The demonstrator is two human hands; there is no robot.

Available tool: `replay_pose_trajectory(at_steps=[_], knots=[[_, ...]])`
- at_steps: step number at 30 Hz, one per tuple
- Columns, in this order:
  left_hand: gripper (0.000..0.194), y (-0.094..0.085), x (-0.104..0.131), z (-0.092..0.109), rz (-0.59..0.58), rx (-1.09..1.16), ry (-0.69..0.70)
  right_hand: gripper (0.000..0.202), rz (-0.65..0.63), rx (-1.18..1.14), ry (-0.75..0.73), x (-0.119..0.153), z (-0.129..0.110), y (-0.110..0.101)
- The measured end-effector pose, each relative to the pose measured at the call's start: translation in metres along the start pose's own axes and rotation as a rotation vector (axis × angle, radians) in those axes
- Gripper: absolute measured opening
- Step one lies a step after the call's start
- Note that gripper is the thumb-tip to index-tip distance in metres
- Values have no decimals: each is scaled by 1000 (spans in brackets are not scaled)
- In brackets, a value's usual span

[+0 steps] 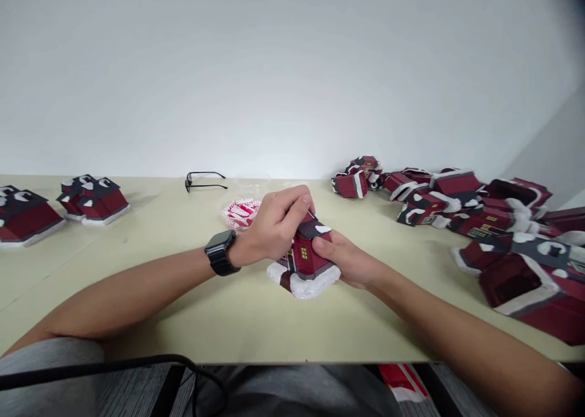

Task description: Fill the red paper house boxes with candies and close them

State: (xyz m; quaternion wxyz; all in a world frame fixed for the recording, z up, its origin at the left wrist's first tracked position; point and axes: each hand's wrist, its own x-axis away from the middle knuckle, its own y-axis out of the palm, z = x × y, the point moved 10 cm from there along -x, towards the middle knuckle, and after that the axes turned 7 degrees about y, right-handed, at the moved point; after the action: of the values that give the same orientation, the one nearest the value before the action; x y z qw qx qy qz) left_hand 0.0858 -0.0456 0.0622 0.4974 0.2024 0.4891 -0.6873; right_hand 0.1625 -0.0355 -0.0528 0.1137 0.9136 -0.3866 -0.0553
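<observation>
A small dark red house (307,255) with a dark roof, a yellow window and a white snowy base is held tilted above the table in front of me. My left hand (278,222), with a black watch on its wrist, is closed over the roof end. From the right, my right hand (345,255) grips the wall, its thumb on the front side. Just behind my left hand lies a round clear dish of red and white striped pieces (240,213).
Several similar houses (457,188) are heaped at the right, some on their sides. More houses (103,200) stand upright at the left. Black eyeglasses (205,180) lie near the wall. A black cable (137,362) crosses the lower left, by the table's front edge.
</observation>
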Motion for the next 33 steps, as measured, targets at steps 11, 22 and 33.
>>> replay_pose_trajectory(at_steps=[11, 22, 33], knots=[[52, 3, 4, -16, -114, -152, -124, 71, 177, 272, -185, 2, -19, -10], [62, -108, 109, -42, -452, -441, -358, 68, 94, 646, -106, 9, -17, 8], [84, -419, 241, -100, -307, -1270, -941, 62, 131, 685, -78, 5, -14, -4]])
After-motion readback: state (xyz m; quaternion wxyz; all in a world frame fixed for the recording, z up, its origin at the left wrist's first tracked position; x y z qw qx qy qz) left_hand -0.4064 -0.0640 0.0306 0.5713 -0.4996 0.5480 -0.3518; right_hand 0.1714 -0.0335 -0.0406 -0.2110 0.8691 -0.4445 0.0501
